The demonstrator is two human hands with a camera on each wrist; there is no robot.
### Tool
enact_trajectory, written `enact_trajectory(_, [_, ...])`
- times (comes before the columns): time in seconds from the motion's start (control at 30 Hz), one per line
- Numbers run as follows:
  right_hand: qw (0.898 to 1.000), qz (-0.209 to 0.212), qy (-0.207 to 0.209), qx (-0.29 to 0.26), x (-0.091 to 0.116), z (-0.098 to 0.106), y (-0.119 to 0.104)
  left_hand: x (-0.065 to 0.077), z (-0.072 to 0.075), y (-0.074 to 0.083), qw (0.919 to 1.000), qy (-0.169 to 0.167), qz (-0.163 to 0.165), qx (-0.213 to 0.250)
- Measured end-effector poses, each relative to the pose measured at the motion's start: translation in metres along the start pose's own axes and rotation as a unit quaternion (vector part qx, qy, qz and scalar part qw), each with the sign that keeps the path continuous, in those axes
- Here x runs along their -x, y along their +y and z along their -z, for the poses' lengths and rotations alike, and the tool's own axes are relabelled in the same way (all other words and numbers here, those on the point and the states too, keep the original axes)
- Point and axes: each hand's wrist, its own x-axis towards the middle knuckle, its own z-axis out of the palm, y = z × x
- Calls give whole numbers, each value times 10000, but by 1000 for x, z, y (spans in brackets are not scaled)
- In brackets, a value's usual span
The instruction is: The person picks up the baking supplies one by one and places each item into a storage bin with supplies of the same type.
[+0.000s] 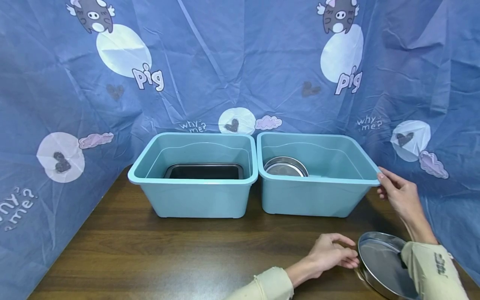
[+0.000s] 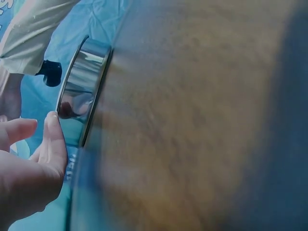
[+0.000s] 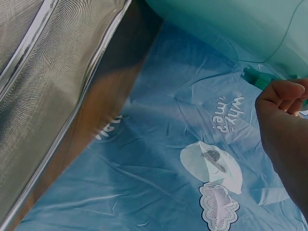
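At the front right of the table lies a round, shallow, shiny metal pan [image 1: 386, 262], its surface finely lined in the right wrist view. My left hand [image 1: 333, 255] is beside its left side, fingers loosely extended, fingertips right at the rim in the left wrist view. My right hand [image 1: 403, 196] grips the front right corner of the right-hand light blue plastic bin [image 1: 307, 196], thumb on the rim and fingers curled below. Inside that bin, a round metal pan [image 1: 286, 167] sits at the left; the bin's front wall hides its lower part. The right sleeve overlaps the front pan.
A second light blue bin [image 1: 198, 198] stands close on the left, holding a dark rectangular baking tray [image 1: 204, 171]. Both bins stand on the brown wooden table [image 1: 180, 254]. A blue printed cloth [image 1: 240, 62] hangs behind them and along both sides.
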Motion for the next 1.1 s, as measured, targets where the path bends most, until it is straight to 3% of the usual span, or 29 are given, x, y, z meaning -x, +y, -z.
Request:
enact_trajectory(0.6, [10000, -38, 24, 24, 1, 0, -1, 1, -10, -7, 9989, 123, -21, -452])
enact_trajectory(1.1, [10000, -15, 90, 18, 1, -2, 0, -1, -14, -14, 9997, 124, 105, -161])
